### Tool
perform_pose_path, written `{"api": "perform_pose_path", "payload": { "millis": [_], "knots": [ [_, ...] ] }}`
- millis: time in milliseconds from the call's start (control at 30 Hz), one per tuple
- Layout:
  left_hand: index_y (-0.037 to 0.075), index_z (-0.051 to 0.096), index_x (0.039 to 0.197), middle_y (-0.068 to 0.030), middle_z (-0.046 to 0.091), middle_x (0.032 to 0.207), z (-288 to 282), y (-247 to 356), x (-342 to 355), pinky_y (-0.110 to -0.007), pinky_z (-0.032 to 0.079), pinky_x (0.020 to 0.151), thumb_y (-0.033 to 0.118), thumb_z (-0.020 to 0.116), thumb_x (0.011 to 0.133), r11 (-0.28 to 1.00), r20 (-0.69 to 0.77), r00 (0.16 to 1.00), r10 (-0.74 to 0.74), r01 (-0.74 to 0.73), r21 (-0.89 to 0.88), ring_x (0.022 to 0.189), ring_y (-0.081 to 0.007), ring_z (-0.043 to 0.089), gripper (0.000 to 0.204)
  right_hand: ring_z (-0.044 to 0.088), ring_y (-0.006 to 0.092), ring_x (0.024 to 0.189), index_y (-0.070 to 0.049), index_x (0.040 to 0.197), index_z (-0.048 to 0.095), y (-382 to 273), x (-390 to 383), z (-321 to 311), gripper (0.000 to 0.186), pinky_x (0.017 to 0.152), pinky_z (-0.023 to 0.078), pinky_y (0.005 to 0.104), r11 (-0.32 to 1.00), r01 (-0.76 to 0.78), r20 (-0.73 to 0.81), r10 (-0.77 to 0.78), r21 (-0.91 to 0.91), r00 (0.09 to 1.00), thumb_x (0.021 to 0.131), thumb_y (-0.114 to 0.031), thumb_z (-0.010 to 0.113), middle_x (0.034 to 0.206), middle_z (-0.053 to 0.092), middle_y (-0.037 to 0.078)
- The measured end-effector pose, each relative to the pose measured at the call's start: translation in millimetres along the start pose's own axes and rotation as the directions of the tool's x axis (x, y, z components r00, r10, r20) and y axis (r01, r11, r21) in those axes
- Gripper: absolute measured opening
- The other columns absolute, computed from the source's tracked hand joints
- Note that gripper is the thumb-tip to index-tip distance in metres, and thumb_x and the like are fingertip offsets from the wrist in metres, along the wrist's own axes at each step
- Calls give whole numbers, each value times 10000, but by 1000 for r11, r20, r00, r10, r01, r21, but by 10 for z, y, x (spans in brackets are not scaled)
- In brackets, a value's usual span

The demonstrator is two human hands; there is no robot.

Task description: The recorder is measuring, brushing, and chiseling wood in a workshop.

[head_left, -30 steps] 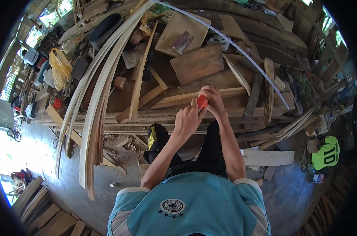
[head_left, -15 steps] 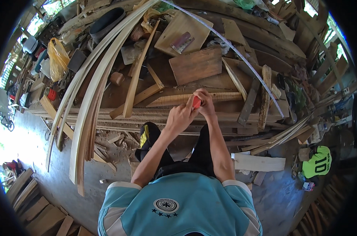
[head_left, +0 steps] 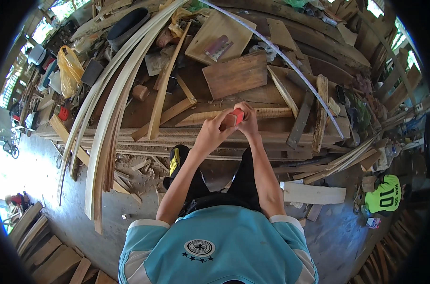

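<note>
Both my hands are raised in front of me, over the near edge of the wood-covered bench. Between them is a small red block-shaped thing (head_left: 238, 115), its kind unclear. My left hand (head_left: 214, 133) curls its fingers and thumb against the near left end of it. Around the far right side close the fingers of my right hand (head_left: 249, 122). Just behind the hands lies a long, tapering strip of wood (head_left: 271, 113). A flat brown board (head_left: 236, 75) lies farther back.
Long thin wooden strips (head_left: 108, 118) arch down past the bench at left. A bluish-white strip (head_left: 290, 65) curves across the right. A pale plank (head_left: 314, 194) lies at floor level on the right, near a person in a bright green shirt (head_left: 384, 194). Wood scraps litter the floor.
My hands have spread slightly apart at the fingers, and more of the red thing shows between them. The left fingers have rounded into a wider curl.
</note>
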State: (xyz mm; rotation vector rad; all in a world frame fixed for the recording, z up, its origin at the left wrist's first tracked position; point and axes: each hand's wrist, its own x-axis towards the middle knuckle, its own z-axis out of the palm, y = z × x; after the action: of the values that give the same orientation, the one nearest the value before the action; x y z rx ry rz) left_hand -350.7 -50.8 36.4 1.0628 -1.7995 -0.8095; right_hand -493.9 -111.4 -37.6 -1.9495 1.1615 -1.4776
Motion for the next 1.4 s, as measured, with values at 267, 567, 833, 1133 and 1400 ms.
{"api": "perform_pose_path", "payload": {
  "millis": [267,567,833,1133,1400],
  "knots": [
    [0,549,985,-132,532,827,-68,-62,94,-280,465,595,100,646,685,980,-54,983,176,-170,104,706,-239,571,330,516,267,647,-25,750,459,-51,48,-122,226,571,414,324,996,-66,108,60,56,992,584,-52,609,701,504,100],
    [-12,528,956,-38,572,814,-1015,-848,145,-201,423,622,106,556,798,918,-692,646,-323,36,-396,747,-80,535,200,510,313,821,-45,956,500,-102,13,-49,360,664,437,365,977,-45,55,57,-210,997,628,-147,606,920,498,127],
    [-10,518,958,-90,564,818,-1687,-1522,72,-341,438,711,121,614,735,855,-655,721,-227,470,220,764,-227,558,275,513,318,807,-42,928,505,-96,9,7,321,669,435,380,962,-1,69,20,-272,997,641,-164,578,888,502,124],
    [26,509,1006,-133,551,898,-881,-1198,1043,-393,379,785,91,508,742,718,-219,971,100,82,691,892,-295,504,272,520,306,782,-30,857,528,-141,15,-9,265,644,440,373,951,-53,66,76,-304,995,631,-156,586,864,504,120],
    [69,585,935,-91,530,976,-1291,-1414,1361,-383,347,833,275,617,700,282,-271,945,182,214,935,948,-253,465,314,521,299,746,-33,829,517,-56,4,42,236,604,441,376,959,-1,43,14,-283,999,636,-149,588,843,493,110]
  ]
}}
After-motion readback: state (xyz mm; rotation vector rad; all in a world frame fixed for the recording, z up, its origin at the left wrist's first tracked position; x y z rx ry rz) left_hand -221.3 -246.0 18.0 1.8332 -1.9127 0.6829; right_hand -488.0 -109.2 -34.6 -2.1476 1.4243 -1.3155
